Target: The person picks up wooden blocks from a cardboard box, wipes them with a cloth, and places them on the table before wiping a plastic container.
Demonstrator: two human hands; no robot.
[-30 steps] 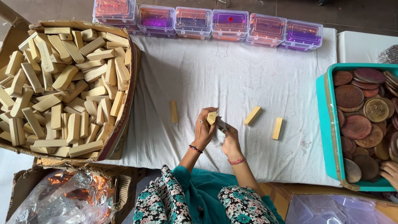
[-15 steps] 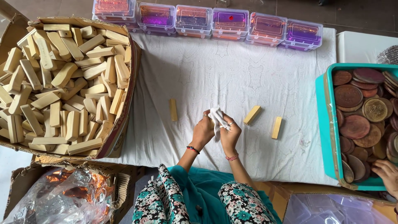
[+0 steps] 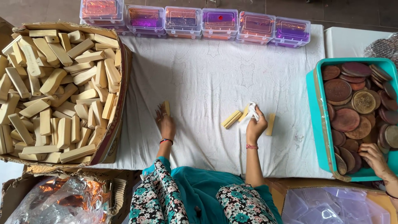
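Wooden block (image 3: 166,107) under left fingers (image 3: 161,114); right hand (image 3: 254,126) grips cloth (image 3: 248,119)

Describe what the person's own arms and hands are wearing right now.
Both forearms are bare. The left hand has a dark bangle with a red band at the wrist; the right hand has a pink-red thread bracelet. Short teal sleeves end near the elbows, above floral-print fabric.

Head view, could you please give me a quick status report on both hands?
Left hand on a tan block on the white cloth. Right hand grips a white rag, blocks beside it. Nothing between them.
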